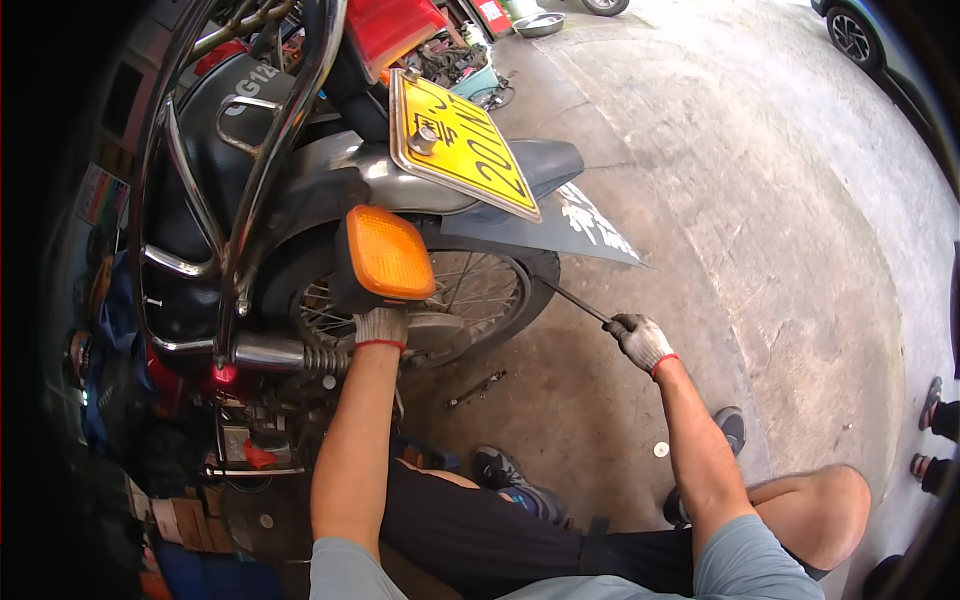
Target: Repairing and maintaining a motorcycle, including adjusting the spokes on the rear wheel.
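Note:
My right hand (640, 343), in a soiled white work glove with a red cuff, is closed around the end of a long thin metal bar (578, 302). The bar's far end meets the edge of the rear tyre (538, 308) of a motorcycle. My left hand (380, 327), gloved alike, reaches in by the spoked wheel. An orange turn signal (392, 252) covers its fingers, so their grip and anything in them are hidden. Over the wheel are a rear mudguard (330, 188) and a dark mud flap (575, 228).
A yellow number plate (465, 150) juts out above the wheel. Chrome rails (262, 170) and a shock absorber (290, 353) stand at left. A ratchet-like tool (476, 390) lies on the concrete floor. Another person's feet (930, 405) show at right; a car (860, 40) is beyond.

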A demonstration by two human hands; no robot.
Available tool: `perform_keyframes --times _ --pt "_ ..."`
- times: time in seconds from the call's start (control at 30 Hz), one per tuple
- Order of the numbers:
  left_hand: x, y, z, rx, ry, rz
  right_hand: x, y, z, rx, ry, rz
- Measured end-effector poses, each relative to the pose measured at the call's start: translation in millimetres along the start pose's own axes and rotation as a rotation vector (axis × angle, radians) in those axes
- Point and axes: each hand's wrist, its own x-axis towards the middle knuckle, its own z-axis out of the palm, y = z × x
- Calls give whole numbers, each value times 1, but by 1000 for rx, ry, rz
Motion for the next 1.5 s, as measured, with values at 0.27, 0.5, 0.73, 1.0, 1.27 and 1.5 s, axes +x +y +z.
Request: perform_keyframes --times 0.27,0.5,0.73,1.0,1.27,1.5 --pt "15 10 4 80 13 -7 18 -16 -29 -115 -72 75" --pt "42 -9 11 -537 61 292 27 -23 -33 -172 -82 76" --pt "52 -41 19 -1171 135 589 12 -8 29 311 -163 53" --pt "37 -61 -2 -1731 140 505 -34 -137 202 1278 135 383" --pt "17 -72 -26 -1887 56 325 25 -115 192 447 166 85" --pt "7 -58 -15 -1862 57 364 65 -128 171 209 -2 -79"
